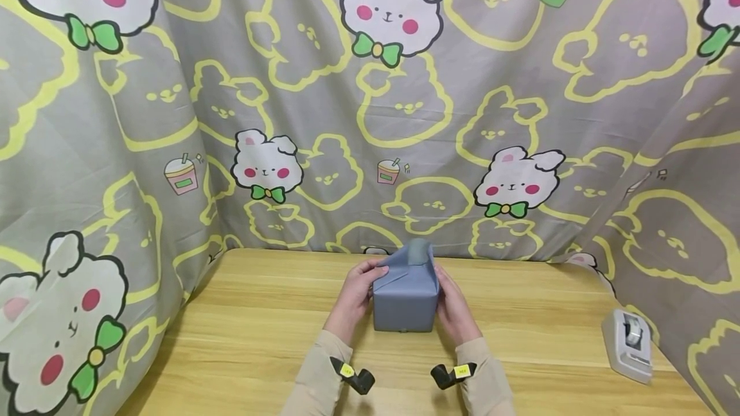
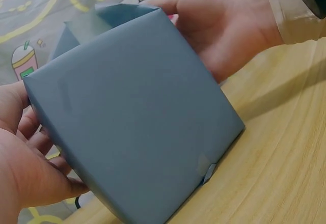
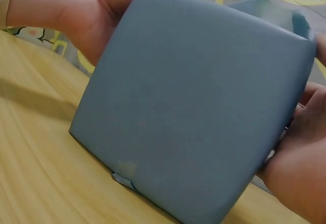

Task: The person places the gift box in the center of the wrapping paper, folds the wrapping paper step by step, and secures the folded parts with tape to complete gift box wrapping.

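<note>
A box wrapped in blue-grey paper (image 1: 405, 312) stands on the table between both hands. At its far top side a loose paper flap (image 1: 399, 266) rises to a point, with a strip of clear tape (image 1: 419, 251) on the tip. My left hand (image 1: 354, 294) holds the left side, its thumb on the folded paper at the top. The right hand (image 1: 455, 310) holds the opposite side, fingers reaching toward the back. A smooth front face (image 2: 135, 117) fills much of the left wrist view. Near its bottom edge sits a small lifted paper bit (image 3: 124, 179) with tape.
A grey-white tape dispenser (image 1: 631, 346) with a roll stands at the right of the wooden table (image 1: 260, 313). A patterned curtain (image 1: 324, 108) hangs behind the table and along both sides.
</note>
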A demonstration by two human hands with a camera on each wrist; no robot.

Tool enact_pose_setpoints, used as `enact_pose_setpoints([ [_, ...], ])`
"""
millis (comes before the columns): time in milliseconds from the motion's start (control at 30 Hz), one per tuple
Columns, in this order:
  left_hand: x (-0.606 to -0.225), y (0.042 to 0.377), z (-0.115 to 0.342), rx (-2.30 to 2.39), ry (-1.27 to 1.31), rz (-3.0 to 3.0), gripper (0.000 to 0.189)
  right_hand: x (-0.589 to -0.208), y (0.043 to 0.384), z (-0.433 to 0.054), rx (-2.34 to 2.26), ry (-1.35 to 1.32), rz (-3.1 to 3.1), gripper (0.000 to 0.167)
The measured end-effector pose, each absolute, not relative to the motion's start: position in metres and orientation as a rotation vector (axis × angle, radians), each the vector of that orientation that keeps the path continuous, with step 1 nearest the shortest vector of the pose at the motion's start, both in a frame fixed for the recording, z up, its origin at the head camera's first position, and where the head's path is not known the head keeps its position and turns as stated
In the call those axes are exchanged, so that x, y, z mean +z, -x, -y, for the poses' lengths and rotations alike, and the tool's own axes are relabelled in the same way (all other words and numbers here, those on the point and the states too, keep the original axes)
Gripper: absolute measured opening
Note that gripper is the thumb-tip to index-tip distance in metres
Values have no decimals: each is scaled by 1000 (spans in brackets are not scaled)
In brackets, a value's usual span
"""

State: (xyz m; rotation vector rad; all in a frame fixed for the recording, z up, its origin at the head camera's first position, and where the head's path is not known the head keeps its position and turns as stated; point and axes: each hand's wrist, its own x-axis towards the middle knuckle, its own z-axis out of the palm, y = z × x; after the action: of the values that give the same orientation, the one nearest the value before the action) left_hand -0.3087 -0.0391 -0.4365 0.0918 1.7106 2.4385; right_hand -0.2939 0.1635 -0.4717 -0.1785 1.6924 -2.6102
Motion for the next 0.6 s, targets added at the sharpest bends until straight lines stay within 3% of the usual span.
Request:
enact_pose_setpoints([
  [300, -455, 325, 36, 2441, -60, -1734, 13, -470, 298, -158, -2517, 11, -1867, 62],
  [600, -456, 322, 31, 2432, -8, -1858, 26, -461, 296, -159, -2456, -157, -1975, 43],
])
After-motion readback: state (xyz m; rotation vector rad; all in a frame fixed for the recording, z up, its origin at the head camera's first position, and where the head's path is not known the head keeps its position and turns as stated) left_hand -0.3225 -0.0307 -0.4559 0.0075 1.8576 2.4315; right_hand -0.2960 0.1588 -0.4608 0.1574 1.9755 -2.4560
